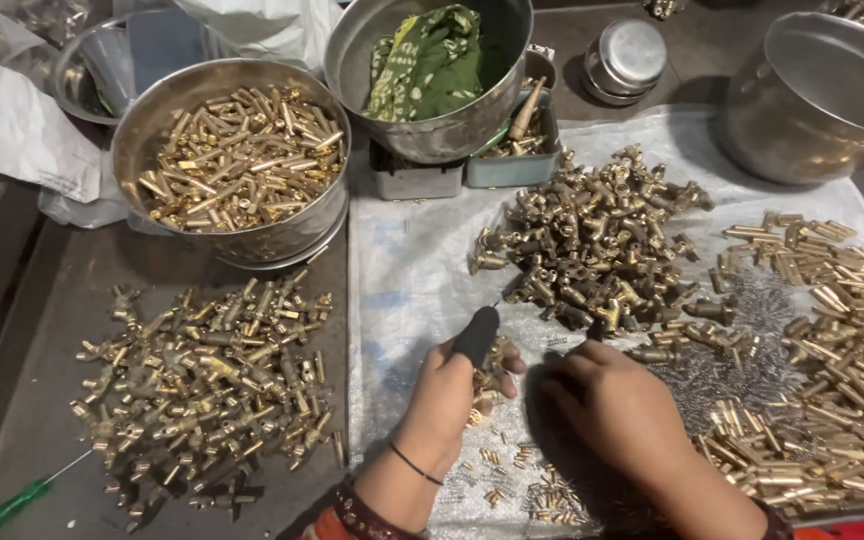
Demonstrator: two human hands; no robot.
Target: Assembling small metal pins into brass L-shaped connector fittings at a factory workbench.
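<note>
Two hands meet at lower centre: left hand (449, 385), black-capped thumb raised, is closed on small brass fittings (493, 372); right hand (617, 405) is curled knuckles-up, grip hidden. Parts are best kept low over the white sheet (402, 270).

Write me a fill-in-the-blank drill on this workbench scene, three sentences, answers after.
1. The left hand grips a tool with a ____ handle.
2. The green cloth lies inside a metal ____.
3. The steel bowl at upper left is filled with ____-coloured small metal parts.

Missing words: black; bowl; brass
</note>
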